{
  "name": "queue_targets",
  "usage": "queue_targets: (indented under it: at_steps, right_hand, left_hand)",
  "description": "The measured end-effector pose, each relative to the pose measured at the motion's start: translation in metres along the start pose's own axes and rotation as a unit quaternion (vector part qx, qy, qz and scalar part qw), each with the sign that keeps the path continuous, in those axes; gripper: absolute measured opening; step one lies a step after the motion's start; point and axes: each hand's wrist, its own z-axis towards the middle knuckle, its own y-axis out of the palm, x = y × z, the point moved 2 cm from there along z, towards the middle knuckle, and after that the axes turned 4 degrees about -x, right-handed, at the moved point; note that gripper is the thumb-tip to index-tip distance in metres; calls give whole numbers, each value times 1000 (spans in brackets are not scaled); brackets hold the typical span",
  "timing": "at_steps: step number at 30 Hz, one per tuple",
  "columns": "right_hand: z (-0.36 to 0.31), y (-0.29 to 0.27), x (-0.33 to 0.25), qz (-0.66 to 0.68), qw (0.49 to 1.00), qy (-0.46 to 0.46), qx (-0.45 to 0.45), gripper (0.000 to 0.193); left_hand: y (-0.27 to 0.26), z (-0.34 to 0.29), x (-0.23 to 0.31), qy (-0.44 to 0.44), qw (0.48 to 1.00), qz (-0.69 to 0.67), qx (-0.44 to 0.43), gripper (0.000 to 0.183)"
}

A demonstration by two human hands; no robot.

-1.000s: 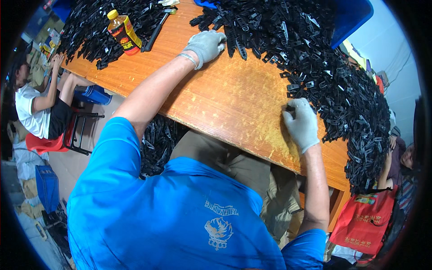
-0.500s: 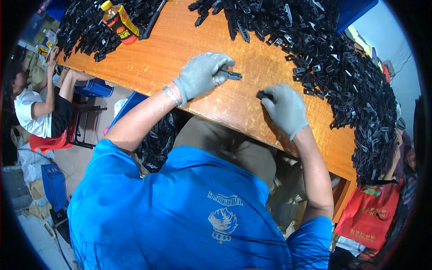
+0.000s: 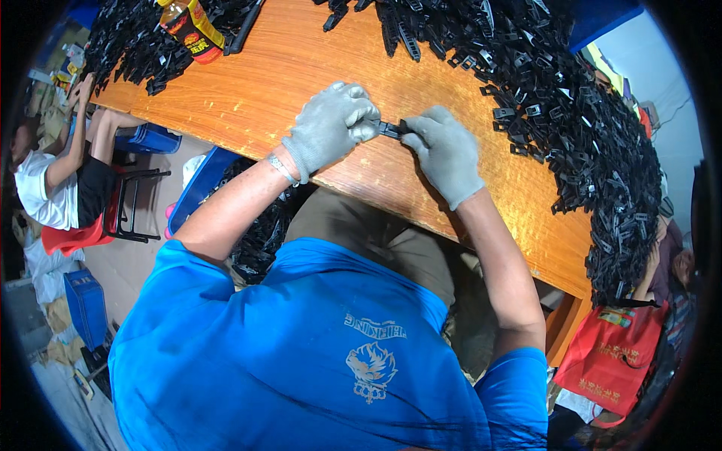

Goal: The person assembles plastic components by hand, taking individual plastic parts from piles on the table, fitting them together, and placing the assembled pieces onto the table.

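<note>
Both my hands wear grey gloves and meet over the wooden table (image 3: 301,83). My left hand (image 3: 333,120) is closed on one end of a small black plastic clip (image 3: 389,130), which sticks out to the right. From the other side my right hand (image 3: 445,150) pinches a small dark piece against the clip's right end. Whether the two pieces are joined is hidden by the fingers. A large heap of similar black plastic clips (image 3: 556,120) curves along the far and right part of the table.
Another black heap (image 3: 135,52) lies at the far left, beside a yellow-labelled drink bottle (image 3: 192,30) and a long black tool (image 3: 244,28). A seated person (image 3: 60,180) is at the left. A red bag (image 3: 613,361) hangs by the right table edge, near another person.
My right hand has moved left and slightly away from me, bringing its dark piece against the clip in my left hand. The view has shifted slightly.
</note>
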Motion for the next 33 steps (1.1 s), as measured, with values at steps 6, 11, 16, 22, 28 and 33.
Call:
queue_targets:
  at_steps: [6, 11, 16, 22, 28, 33]
  right_hand:
    - [19, -3, -11, -40, 997, -42, -50, 16]
    - [13, 16, -9, -5, 1000, -11, 0, 16]
    - [22, 10, 1, 175, 970, -9, 170, 17]
    - [2, -1, 2, 54, 997, 2, 48, 15]
    - [-1, 0, 7, 30, 999, 17, 29, 16]
    - [14, 21, -7, -48, 998, -29, 29, 14]
  left_hand:
    - [3, 1, 0, 10, 1000, 1, 25, 14]
    - [2, 4, 3, 5, 1000, -1, 12, 13]
    - [2, 2, 1, 3, 1000, -22, 14, 15]
    - [4, 0, -2, -3, 1000, -20, 21, 17]
    - [6, 3, 0, 5, 999, -41, 19, 16]
    - [7, 5, 8, -13, 1000, -5, 20, 17]
